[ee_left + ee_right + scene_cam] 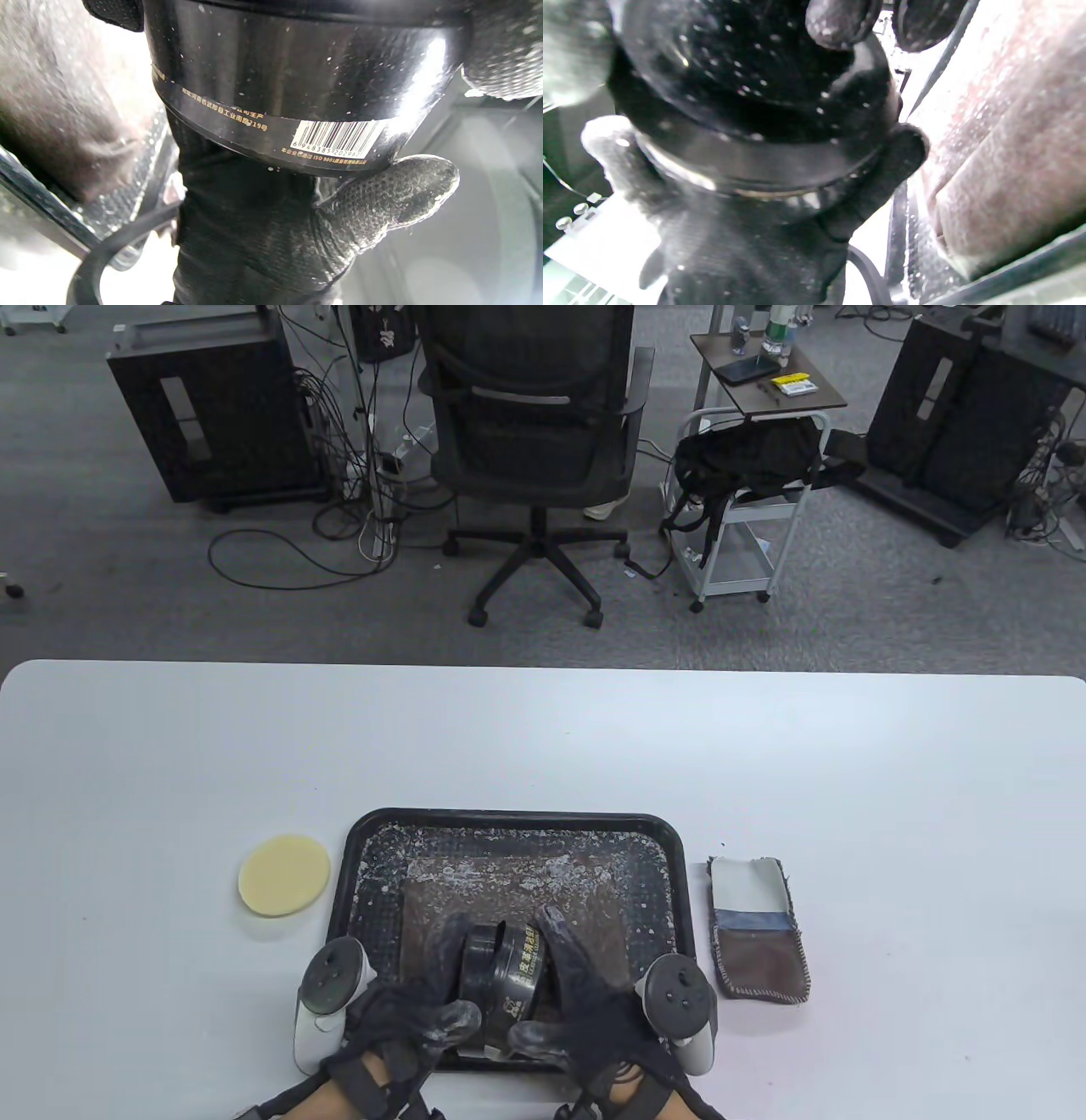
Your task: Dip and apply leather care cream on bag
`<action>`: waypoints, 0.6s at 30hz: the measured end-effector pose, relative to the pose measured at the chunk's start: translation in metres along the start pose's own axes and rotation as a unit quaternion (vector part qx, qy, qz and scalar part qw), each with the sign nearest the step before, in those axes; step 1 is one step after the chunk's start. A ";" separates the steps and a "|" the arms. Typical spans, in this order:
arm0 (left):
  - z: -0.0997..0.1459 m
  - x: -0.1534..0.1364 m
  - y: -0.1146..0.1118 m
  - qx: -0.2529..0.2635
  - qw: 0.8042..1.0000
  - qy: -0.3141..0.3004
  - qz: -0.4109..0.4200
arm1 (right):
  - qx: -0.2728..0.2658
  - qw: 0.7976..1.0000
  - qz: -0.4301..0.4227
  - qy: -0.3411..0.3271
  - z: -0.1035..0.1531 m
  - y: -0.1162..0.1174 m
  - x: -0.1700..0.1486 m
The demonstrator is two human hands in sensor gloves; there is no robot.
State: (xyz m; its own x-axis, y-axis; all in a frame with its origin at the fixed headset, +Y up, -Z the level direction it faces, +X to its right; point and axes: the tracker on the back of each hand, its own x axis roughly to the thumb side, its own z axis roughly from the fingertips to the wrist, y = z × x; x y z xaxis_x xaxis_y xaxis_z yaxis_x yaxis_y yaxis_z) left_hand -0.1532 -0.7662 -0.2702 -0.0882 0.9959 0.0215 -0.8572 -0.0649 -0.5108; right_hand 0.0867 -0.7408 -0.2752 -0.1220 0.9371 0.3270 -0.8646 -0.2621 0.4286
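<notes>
Black and glossy, the jar of leather care cream (502,971) sat tipped on its side between your two hands, held above the near part of the tray (373,848). Your left hand (407,1014) had its fingers curled round the lid end, and your right hand (581,1010) gripped the labelled body, thumb under it. I judge you were unscrewing the lid; whether it had come loose I could not tell. So the task was barely begun: no cream had been dipped yet, and none taken to the bag (509,882), the brown leather piece lying flat in the tray under your hands. The round yellow sponge (283,875) lay untouched on the desk (543,746), left of the tray, and a folded cloth (758,929) lay to its right. Nothing blocked either; only your full hands kept you from the sponge.
</notes>
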 end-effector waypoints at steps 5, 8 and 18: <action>-0.001 0.001 0.001 -0.011 1.000 -0.008 -0.016 | 0.030 0.998 0.062 0.008 -0.001 0.003 0.002; -0.001 -0.003 -0.004 -0.031 0.999 0.012 0.016 | 0.052 0.998 0.003 0.017 -0.002 0.010 -0.002; -0.006 -0.002 0.001 -0.036 0.999 -0.004 -0.026 | 0.024 1.000 -0.010 0.002 -0.004 0.007 -0.002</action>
State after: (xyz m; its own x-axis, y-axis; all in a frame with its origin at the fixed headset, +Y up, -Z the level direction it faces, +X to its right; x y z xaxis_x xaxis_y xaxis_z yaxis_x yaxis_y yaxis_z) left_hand -0.1508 -0.7681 -0.2765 -0.0481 0.9973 0.0558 -0.8225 -0.0079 -0.5688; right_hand 0.0792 -0.7433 -0.2766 -0.1062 0.9433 0.3146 -0.8430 -0.2532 0.4747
